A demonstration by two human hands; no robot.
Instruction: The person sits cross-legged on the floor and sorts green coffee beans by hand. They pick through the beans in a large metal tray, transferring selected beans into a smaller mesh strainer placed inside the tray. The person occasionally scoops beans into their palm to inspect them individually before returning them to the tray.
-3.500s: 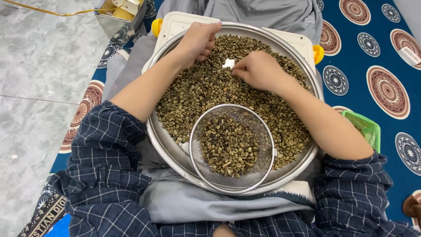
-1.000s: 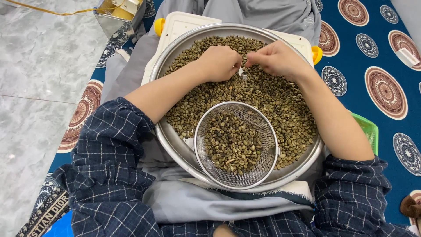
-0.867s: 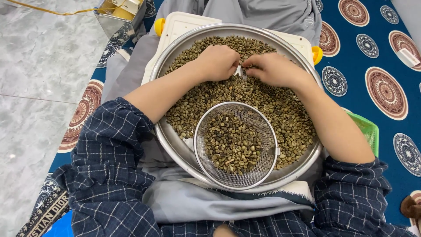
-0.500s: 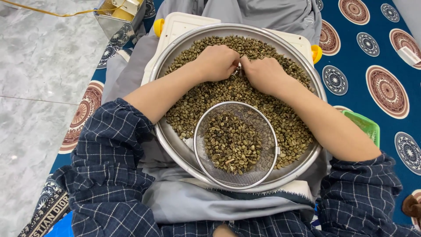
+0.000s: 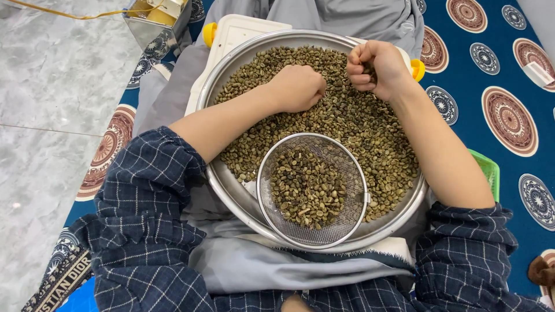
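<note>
Left hand (image 5: pixel 298 88) on beans (image 5: pixel 370 133) (right hand (image 5: pixel 376 68) raised) — sieve (image 5: pixel 312 190) near.

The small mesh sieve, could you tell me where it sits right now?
The mesh sieve rests in the steel tray on its near side, on the beans.

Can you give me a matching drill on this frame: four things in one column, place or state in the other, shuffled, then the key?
Things:
1. left hand
2. right hand
3. mesh sieve
4. green basket

Place or state:
A. lifted above the beans, fingers curled shut
B. on the blue rug, beside the right forearm
C. knuckles up, resting on the beans
D. lying in the near part of the steel pan, holding some beans

Pairs: 1-C, 2-A, 3-D, 4-B
</note>
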